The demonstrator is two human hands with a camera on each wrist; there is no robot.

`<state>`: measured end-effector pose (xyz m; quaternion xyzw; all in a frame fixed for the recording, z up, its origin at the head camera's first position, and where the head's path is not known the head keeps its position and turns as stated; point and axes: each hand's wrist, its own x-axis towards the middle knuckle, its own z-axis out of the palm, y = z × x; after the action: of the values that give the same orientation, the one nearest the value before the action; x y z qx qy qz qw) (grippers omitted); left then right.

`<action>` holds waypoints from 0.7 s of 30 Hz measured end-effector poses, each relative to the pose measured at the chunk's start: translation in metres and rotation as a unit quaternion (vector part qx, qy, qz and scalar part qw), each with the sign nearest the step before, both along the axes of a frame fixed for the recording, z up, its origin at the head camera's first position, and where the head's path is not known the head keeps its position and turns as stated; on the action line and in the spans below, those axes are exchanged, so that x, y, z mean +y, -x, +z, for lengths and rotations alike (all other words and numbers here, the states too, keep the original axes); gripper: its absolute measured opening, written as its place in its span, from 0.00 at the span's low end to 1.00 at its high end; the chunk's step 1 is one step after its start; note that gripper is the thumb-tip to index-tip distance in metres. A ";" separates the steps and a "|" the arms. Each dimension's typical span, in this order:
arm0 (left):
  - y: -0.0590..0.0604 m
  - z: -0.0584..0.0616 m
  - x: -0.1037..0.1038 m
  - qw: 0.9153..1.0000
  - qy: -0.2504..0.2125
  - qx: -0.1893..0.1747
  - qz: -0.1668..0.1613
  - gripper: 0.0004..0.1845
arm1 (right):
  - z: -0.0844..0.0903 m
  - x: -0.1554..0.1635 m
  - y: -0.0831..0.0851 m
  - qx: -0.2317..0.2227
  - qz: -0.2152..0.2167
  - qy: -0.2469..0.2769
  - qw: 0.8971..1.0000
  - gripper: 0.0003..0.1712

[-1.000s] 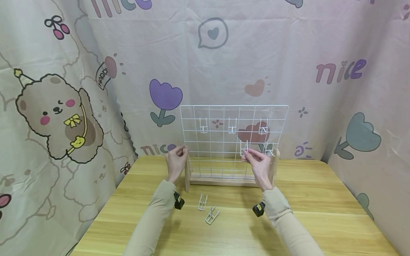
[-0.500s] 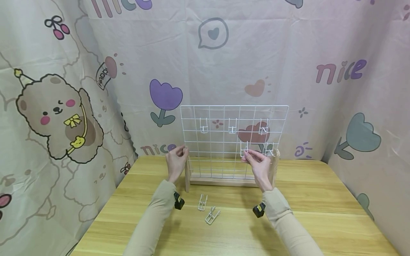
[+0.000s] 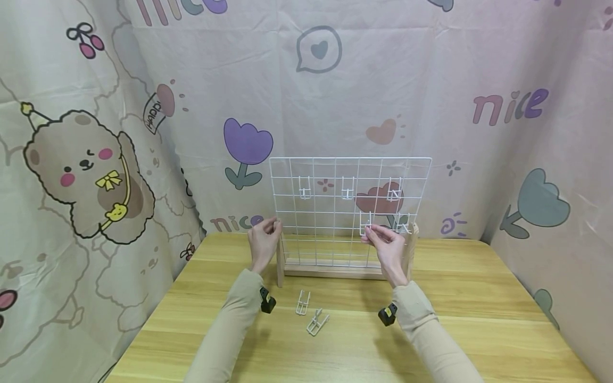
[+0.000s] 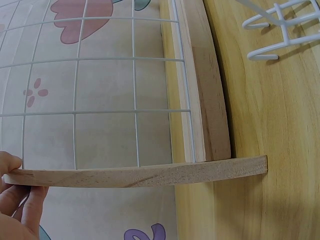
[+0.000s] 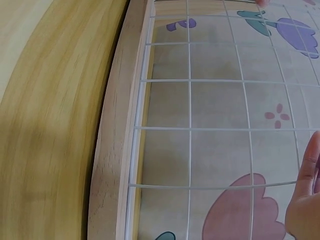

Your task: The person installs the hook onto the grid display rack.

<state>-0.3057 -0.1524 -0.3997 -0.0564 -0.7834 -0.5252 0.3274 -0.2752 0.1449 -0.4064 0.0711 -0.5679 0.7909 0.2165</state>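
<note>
Left hand (image 3: 262,239) grips the wooden post (image 3: 279,260); right hand (image 3: 383,242) pinches a hook (image 3: 365,226): seat it squarely on the grid (image 3: 349,175).

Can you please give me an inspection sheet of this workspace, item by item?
Surface: wooden table, light grain.
Job's things: white wire grid upright in a wooden stand; five hooks hang on it, the newest hook in the lower row.
Clutter: two loose hooks lying in front of the stand.
Hands: left hand grips the stand's left post; right hand pinches the newest hook at the grid.
Cables: nothing seen.
Surroundings: cartoon-print curtain on three sides.
</note>
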 end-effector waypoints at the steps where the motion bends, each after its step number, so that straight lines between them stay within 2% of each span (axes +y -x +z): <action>1: 0.000 0.000 0.000 1.000 -0.001 0.000 -0.001 0.14 | 0.000 0.000 0.000 -0.001 0.000 -0.003 1.000 0.18; 8: -0.001 0.001 0.000 1.000 -0.002 -0.005 0.000 0.14 | -0.002 0.001 0.002 -0.003 0.001 0.004 1.000 0.16; 11: 0.000 0.001 0.000 1.000 -0.002 -0.005 0.001 0.14 | -0.004 0.002 0.002 0.016 0.006 0.005 1.000 0.18; 14: 0.001 0.001 0.000 1.000 -0.002 -0.005 0.001 0.14 | -0.010 0.004 0.006 0.056 0.027 0.017 0.998 0.16; 17: 0.000 0.001 0.000 1.000 -0.002 -0.005 0.001 0.14 | -0.011 0.005 0.006 0.067 0.032 0.018 0.997 0.11; 20: 0.000 0.001 0.000 1.000 -0.003 -0.007 0.000 0.14 | -0.010 0.005 0.006 0.048 0.025 0.013 0.998 0.14; 21: 0.000 0.001 0.000 1.000 -0.003 -0.008 0.001 0.14 | -0.006 0.002 0.002 0.025 0.011 0.005 1.000 0.15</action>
<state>-0.3060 -0.1524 -0.3992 -0.0509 -0.7843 -0.5279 0.3220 -0.2770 0.1474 -0.4121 0.0956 -0.5575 0.7942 0.2222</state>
